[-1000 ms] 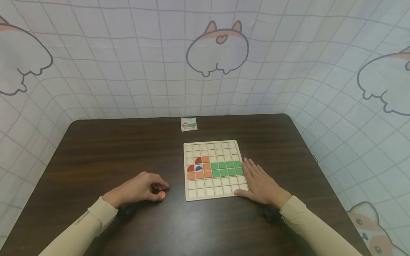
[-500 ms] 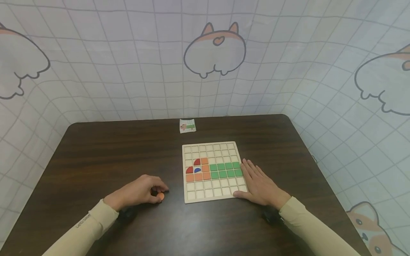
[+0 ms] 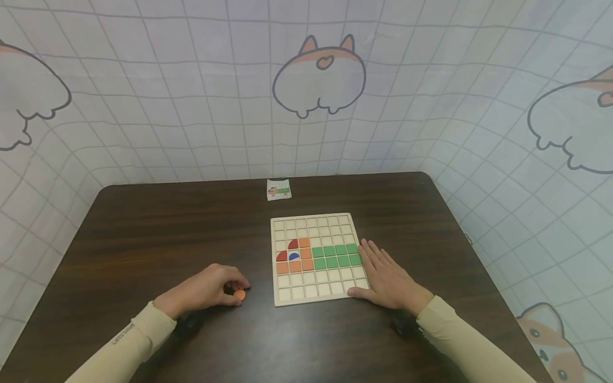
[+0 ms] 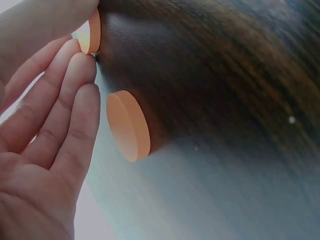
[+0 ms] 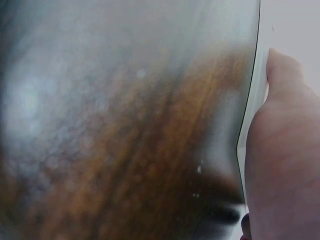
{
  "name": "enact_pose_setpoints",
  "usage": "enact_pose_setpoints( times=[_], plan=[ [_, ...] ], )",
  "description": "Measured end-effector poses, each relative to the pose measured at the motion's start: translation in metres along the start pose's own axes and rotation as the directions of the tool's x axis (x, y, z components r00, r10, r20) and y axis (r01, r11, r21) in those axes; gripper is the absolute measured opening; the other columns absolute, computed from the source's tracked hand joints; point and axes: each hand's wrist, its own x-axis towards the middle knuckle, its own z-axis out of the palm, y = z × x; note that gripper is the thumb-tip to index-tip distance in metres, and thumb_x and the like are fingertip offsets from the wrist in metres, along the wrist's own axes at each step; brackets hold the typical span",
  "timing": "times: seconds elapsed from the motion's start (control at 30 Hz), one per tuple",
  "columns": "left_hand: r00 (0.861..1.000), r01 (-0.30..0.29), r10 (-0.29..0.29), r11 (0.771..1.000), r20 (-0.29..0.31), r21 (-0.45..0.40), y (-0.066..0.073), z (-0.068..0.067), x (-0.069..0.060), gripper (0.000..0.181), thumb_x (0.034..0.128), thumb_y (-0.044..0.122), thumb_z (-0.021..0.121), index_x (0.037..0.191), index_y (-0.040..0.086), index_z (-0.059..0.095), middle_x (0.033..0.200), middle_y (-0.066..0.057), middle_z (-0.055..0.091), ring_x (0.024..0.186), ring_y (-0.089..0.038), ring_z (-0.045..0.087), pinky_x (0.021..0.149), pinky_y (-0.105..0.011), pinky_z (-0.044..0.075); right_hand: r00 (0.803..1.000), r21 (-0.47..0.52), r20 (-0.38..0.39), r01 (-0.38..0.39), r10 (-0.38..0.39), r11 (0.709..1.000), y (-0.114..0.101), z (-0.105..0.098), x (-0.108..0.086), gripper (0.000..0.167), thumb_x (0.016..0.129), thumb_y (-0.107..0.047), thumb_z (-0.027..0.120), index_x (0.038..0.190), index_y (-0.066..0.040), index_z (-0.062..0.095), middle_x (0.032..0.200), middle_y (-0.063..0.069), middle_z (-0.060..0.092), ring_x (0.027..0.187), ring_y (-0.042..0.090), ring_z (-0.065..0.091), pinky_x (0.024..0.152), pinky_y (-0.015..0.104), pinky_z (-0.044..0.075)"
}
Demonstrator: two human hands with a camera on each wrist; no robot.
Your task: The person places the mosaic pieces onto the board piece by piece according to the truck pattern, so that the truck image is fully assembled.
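Note:
My left hand is bent low over the dark table, left of the board. Its thumb and fingertips pinch an orange disc, whose edge shows between them in the left wrist view. A second orange disc lies on the table beside the fingers there; the hand hides it from the head camera. A pale wooden grid board carries green squares, orange squares, red quarter-round pieces and a blue half-round piece. My right hand lies flat with straight fingers along the board's right edge, thumb at its lower corner.
A small printed pattern card lies near the table's far edge, beyond the board. The dark wooden table reaches a patterned cloth at the back and sides. The right wrist view is mostly blurred tabletop.
The head view has shifted slightly, so everything sits a little further left and lower. The left hand has closed in slightly around the orange disc; the right hand stays at the board's edge.

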Motion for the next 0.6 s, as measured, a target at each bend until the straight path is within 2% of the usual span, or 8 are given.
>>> enact_pose_setpoints(
  times=[0.33, 0.6],
  plan=[
    [1.0, 0.004, -0.004, 0.999, -0.018, 0.036, 0.003, 0.002, 0.006, 0.022, 0.0889, 0.02, 0.08, 0.111, 0.017, 0.079, 0.105, 0.007, 0.074, 0.087, -0.001, 0.063, 0.076, -0.023, 0.058, 1.0, 0.0, 0.0, -0.002, 0.002, 1.0, 0.0, -0.001, -0.001, 0.112, 0.093, -0.078, 0.049, 0.165, 0.0, 0.017, 0.174, 0.02, 0.015, 0.162, 0.037, 0.018, 0.128, 0.057, 0.029],
    [1.0, 0.0, 0.001, 0.999, -0.015, 0.035, 0.007, 0.002, 0.016, 0.022, 0.0896, 0.019, 0.079, 0.111, 0.019, 0.079, 0.103, 0.009, 0.072, 0.085, -0.003, 0.06, 0.076, -0.022, 0.055, 1.0, -0.001, 0.003, 0.001, -0.001, 1.0, -0.002, -0.004, -0.001, 0.112, 0.092, -0.079, 0.049, 0.164, 0.001, 0.017, 0.173, 0.021, 0.016, 0.162, 0.038, 0.019, 0.128, 0.056, 0.029]
  ],
)
